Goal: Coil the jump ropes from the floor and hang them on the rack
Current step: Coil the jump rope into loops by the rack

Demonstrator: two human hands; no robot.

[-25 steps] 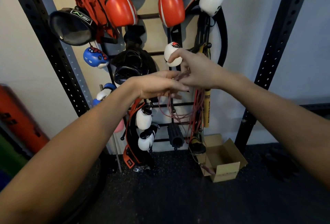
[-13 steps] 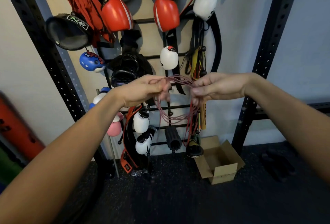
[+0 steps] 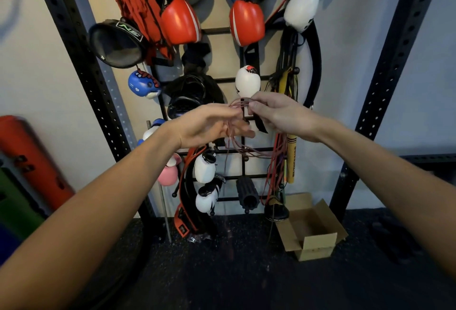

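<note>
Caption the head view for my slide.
Left hand and right hand hold a thin pink coiled jump rope before a black metal wall rack.

Left hand (image 3: 209,125), right hand (image 3: 280,114) almost touching, seemingly pinching

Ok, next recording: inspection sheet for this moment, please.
Surface: dark speckled floor, open cardboard box standing on it.
Job's things: thin pink jump rope in loops, held up before the wall rack, not yet hung.
Clutter: red boxing gloves and other gear hanging on the rack.
Hands: left hand grips the loops; right hand pinches them at the top.
Cables: nothing seen; only red cords hanging on the rack.
Surroundings: black perforated uprights either side, pale wall, red pad at left.
</note>
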